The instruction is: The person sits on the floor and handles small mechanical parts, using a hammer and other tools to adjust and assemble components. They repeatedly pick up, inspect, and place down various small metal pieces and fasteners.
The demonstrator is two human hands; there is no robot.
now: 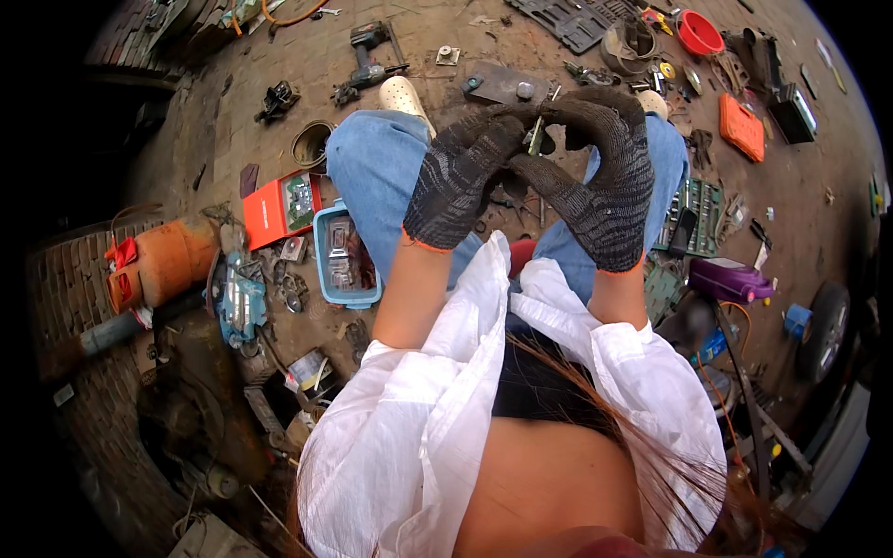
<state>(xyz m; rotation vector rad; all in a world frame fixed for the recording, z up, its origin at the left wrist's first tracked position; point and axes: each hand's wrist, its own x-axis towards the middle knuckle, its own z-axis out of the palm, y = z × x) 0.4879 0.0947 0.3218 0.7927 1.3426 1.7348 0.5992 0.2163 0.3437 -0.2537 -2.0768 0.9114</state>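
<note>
Both my hands wear dark grey knit gloves with orange cuffs and meet between my knees. My right hand (603, 167) is closed, thumb and fingers pinching a thin, pale greenish stick-like piece (536, 136) that stands upright. My left hand (463, 172) is closed beside it, its fingertips curled toward the same piece. Whether my left hand grips the piece or something dark behind it, I cannot make out. Just beyond the hands lies a dark metal block (500, 86) with a round silvery part on it. Small dark metal parts lie on the ground below my hands.
A cordless drill (367, 65) lies far left of centre. To my left are a blue plastic bin (324, 232), a red box (265, 214) and an orange gas cylinder (181, 251). To my right are a green socket set (705, 209), an orange case (741, 127) and a purple container (726, 279).
</note>
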